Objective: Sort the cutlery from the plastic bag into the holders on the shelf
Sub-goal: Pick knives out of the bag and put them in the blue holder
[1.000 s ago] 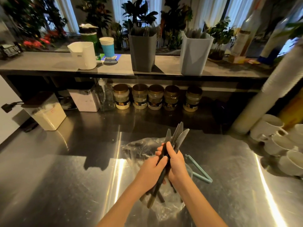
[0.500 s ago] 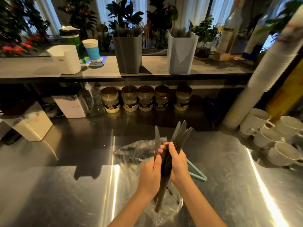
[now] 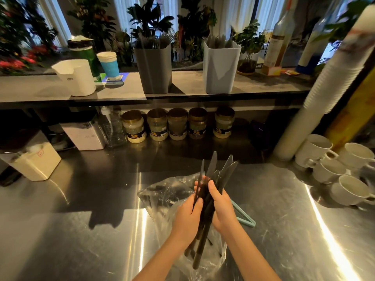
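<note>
Over the steel counter, both hands hold a bundle of dark knives point(image 3: 220, 172) upright, blades pointing up. My right hand point(image 3: 222, 207) grips the bundle from the right. My left hand point(image 3: 187, 218) grips the handles from the left, its thumb against one knife that stands slightly apart. A clear plastic bag point(image 3: 162, 196) lies crumpled under and behind the hands. On the shelf stand a dark grey holder point(image 3: 154, 69) with forks showing and a light blue-grey holder point(image 3: 221, 67) with knives showing.
Several jars point(image 3: 177, 126) line the counter's back under the shelf. White cups point(image 3: 328, 169) sit at the right beside a tall stack of paper cups point(image 3: 316, 94). A white jug point(image 3: 76, 78) and blue cup point(image 3: 108, 63) stand on the shelf. A pale green hanger point(image 3: 244, 217) lies by the bag.
The hands stayed over the bag with the knife bundle. One knife was drawn slightly to the left of the others. The camera view shifted a little.
</note>
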{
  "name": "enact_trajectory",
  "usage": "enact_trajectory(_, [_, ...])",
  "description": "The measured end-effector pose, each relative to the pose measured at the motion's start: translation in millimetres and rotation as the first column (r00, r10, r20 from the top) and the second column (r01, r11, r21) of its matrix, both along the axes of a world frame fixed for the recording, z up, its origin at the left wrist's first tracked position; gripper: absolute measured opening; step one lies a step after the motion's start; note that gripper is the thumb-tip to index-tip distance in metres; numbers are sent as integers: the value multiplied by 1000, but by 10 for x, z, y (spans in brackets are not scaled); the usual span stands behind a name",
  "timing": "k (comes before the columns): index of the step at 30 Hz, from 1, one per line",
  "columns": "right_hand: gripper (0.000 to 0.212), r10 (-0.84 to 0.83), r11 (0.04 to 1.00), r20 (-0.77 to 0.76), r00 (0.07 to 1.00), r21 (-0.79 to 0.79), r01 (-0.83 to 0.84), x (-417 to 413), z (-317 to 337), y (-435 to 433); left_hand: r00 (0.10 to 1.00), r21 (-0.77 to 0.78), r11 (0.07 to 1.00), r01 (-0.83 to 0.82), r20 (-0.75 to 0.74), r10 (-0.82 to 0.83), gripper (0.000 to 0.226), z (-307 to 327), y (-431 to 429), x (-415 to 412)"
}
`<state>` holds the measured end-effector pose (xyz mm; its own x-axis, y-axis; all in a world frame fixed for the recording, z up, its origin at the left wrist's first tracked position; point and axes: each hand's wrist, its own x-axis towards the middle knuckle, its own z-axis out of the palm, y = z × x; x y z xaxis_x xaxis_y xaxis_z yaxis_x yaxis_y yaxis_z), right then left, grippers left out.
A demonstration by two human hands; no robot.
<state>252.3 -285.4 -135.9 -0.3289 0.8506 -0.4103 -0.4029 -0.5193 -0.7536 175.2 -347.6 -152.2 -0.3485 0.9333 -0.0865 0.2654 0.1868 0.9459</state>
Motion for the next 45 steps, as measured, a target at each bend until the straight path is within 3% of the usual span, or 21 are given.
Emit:
enact_trajectory(7, [22, -42, 999, -94, 995, -33, 39, 10, 5, 20, 992, 30, 992, -125, 2, 125, 18, 16, -10, -11])
enact_trajectory(13, [21, -82, 996, -139, 987, -32, 78, 32, 8, 58, 996, -33, 999, -18, -87, 15, 18, -74, 27, -22])
enact_trajectory(19, [11, -115, 993, -118, 986, -50, 109, 71, 3, 142, 962, -151, 979, 138, 257, -96, 17, -60, 2, -12])
enact_trajectory(22, [11, -134, 991, -85, 987, -8, 134, 91, 10, 229, 939, -170, 969, 180, 322, -118, 17, -101, -25, -45])
enact_trajectory(28, [10, -137, 990, -79, 987, -48, 134, 24, -59, 292, 953, -176, 976, 127, 294, -71, 15, -172, -23, -100])
enact_trajectory(34, [14, -135, 989, 6, 991, -55, 135, -28, -197, 287, 975, -116, 978, 171, 166, -151, 15, -226, 72, -87])
enact_trajectory(39, [27, -81, 996, -55, 995, -30, 80, 64, -242, 237, 963, -125, 967, 220, 185, -195, 22, -324, 72, -3])
enact_trajectory(45, [18, -65, 997, -126, 990, -44, 60, 126, -305, 169, 946, -138, 951, 275, 214, -243, 28, -320, 88, 64])
